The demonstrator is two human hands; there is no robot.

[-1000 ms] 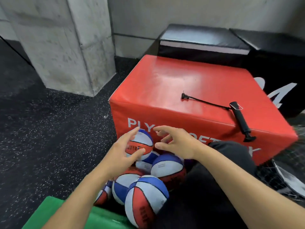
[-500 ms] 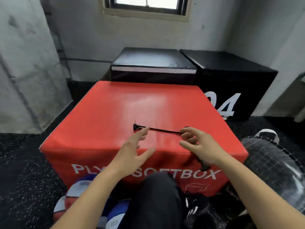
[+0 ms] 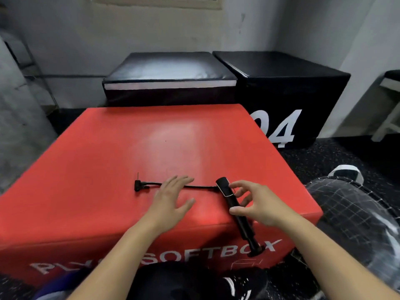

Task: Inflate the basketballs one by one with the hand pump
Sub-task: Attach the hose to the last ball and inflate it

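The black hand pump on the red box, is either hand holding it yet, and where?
Not yet: right hand curls around black hand pump's barrel; left hand hovers open.

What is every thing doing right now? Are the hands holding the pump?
Hand pump: lying on the red box, handle end past the front edge.
Hose: stretched out flat, needle pointing up.
Left hand: open over the hose.
Right hand: fingers spread around the pump, not gripping.
Red box: upright.
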